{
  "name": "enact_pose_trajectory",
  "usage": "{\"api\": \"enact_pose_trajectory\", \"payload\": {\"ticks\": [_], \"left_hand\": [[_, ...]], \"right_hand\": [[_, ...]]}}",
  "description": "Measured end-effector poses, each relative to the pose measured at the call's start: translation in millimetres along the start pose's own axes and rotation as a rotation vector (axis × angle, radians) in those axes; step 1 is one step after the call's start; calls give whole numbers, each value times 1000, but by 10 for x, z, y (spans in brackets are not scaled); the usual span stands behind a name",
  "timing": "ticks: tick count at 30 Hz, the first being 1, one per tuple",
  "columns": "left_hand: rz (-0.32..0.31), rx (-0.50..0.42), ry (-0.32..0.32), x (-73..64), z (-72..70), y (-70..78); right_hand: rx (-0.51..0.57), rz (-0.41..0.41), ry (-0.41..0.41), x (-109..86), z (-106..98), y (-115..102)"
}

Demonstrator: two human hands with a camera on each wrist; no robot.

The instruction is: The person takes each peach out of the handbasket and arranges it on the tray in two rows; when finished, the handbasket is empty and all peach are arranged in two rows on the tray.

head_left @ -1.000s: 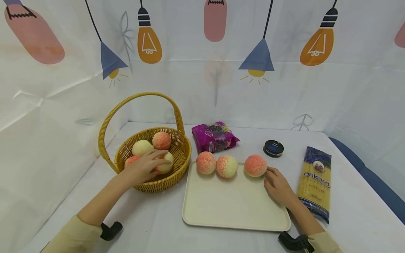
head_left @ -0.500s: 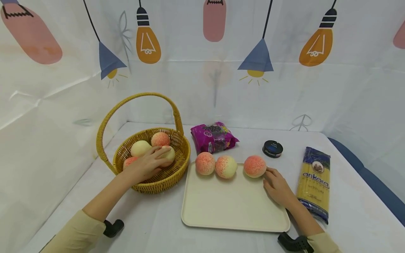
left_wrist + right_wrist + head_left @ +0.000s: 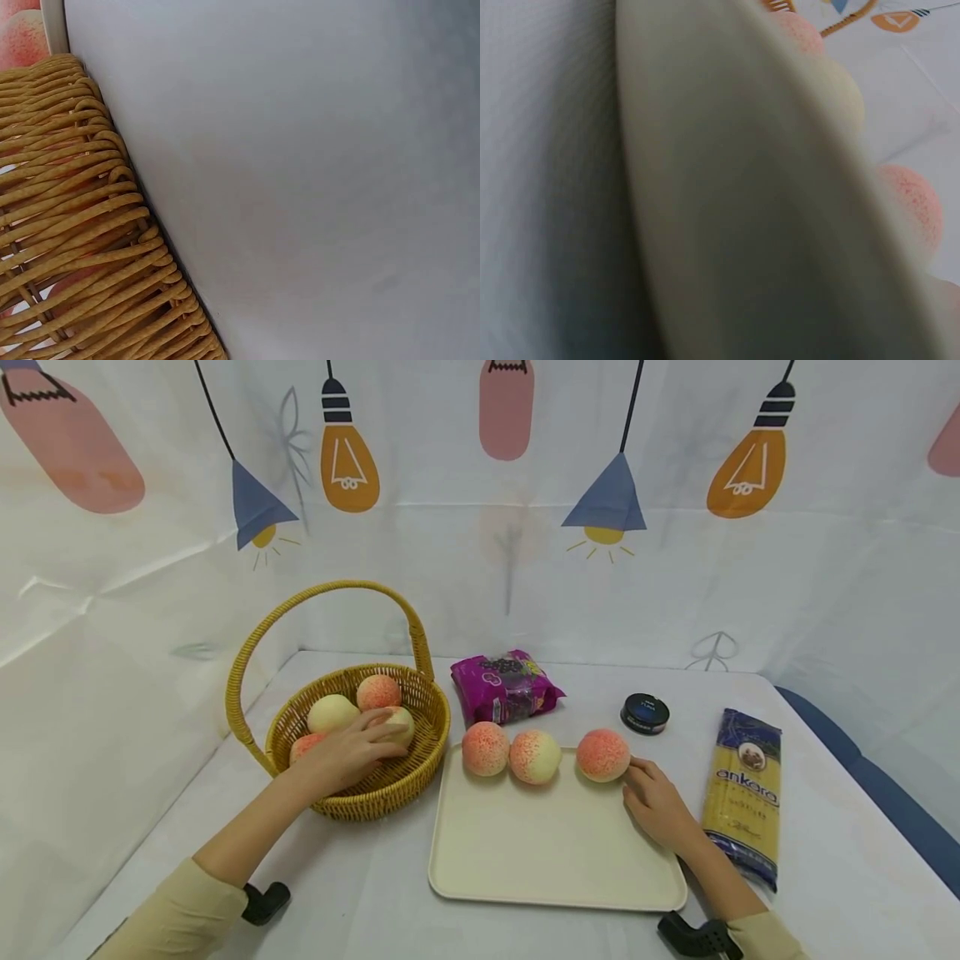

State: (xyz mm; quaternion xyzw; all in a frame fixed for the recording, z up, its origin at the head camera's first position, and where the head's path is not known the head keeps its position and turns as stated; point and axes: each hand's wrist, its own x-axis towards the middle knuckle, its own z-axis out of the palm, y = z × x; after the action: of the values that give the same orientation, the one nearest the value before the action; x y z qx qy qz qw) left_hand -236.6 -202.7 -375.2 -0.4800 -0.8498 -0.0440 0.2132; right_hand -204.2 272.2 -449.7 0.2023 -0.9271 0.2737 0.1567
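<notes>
In the head view my left hand (image 3: 348, 752) reaches into a yellow wicker basket (image 3: 375, 806), its fingers and thumb round a pale peach (image 3: 400, 727). Beside that peach lie a cream one (image 3: 332, 714), a pink one (image 3: 378, 692) and another pink one partly behind the hand. My right hand (image 3: 660, 806) lies over the right edge of a cream tray (image 3: 555, 860), fingertips at the side of a pink peach (image 3: 603, 755). Two more peaches stand along the tray's far edge, a pink one (image 3: 485, 749) and a mottled one (image 3: 535, 757). Neither wrist view shows the grasp.
Behind the tray lies a purple snack packet (image 3: 506, 685). A dark round tuna can (image 3: 645, 713) stands to its right. At the far right is a yellow and blue Ankara pasta bag (image 3: 744, 793). The basket's tall handle (image 3: 251, 652) arches over its opening.
The pale peach under my left hand has shifted slightly up and away within the basket, the fingers moving with it. My right hand and the tray's peaches stay put.
</notes>
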Motion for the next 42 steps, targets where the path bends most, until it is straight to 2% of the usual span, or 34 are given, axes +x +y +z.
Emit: {"api": "enact_pose_trajectory", "payload": {"ticks": [4, 14, 19, 30, 32, 36, 38, 42], "left_hand": [[16, 39, -38, 8, -7, 19], [54, 223, -167, 58, 15, -12], [126, 282, -146, 114, 46, -61], [294, 382, -48, 224, 158, -184], [293, 377, -50, 226, 174, -203], [240, 353, -65, 216, 183, -219], [212, 316, -42, 214, 178, -218], [190, 201, 47, 241, 157, -203]], "right_hand": [[2, 5, -5, -6, 9, 5], [17, 26, -15, -11, 5, -2], [14, 26, -10, -20, -5, -13], [11, 8, 3, -39, 8, 0], [10, 2, 6, -40, 13, 3], [12, 0, 5, -31, 17, 5], [15, 0, 5, -21, 13, 4], [12, -8, 8, -8, 4, 8]]}}
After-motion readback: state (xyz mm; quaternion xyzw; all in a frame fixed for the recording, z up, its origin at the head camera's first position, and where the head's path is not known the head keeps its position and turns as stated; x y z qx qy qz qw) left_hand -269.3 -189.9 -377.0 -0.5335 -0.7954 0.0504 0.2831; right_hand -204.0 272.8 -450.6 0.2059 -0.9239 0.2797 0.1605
